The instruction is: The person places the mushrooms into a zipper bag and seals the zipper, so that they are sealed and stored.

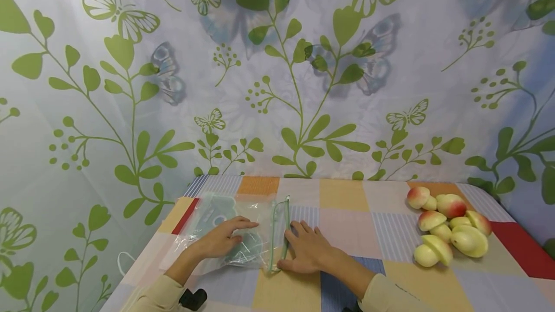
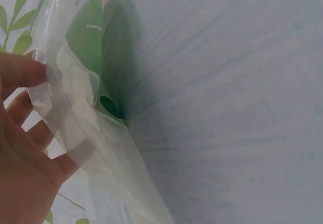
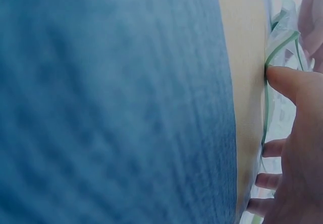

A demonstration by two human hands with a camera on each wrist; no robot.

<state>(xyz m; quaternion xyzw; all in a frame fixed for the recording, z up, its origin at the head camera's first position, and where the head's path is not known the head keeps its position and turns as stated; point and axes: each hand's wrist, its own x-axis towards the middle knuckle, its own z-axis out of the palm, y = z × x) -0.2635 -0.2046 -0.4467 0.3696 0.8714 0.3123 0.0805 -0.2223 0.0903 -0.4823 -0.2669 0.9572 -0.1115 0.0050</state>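
A clear plastic zip bag [image 1: 256, 206] with a pale green print lies flat on the patchwork cloth. Two green zip strips [image 1: 273, 235] at its right end stand apart along the mouth. My left hand [image 1: 225, 240] rests over the bag's middle, fingers loosely extended; the left wrist view has its fingertips at the wrinkled film [image 2: 75, 108]. Beside the mouth, my right hand [image 1: 305, 249] is spread out with its palm down. In the right wrist view its thumb [image 3: 287, 80] touches the green-edged strip, and the other fingers stay straight.
Several yellow-and-red peach-like pieces [image 1: 451, 206] are grouped at the right of the table, some leaning on others. A patchwork tablecloth [image 1: 347, 235] covers the surface. Behind it hangs a curtain [image 1: 269, 124] with leaves and butterflies. A thin white loop [image 1: 125, 256] hangs by the left edge.
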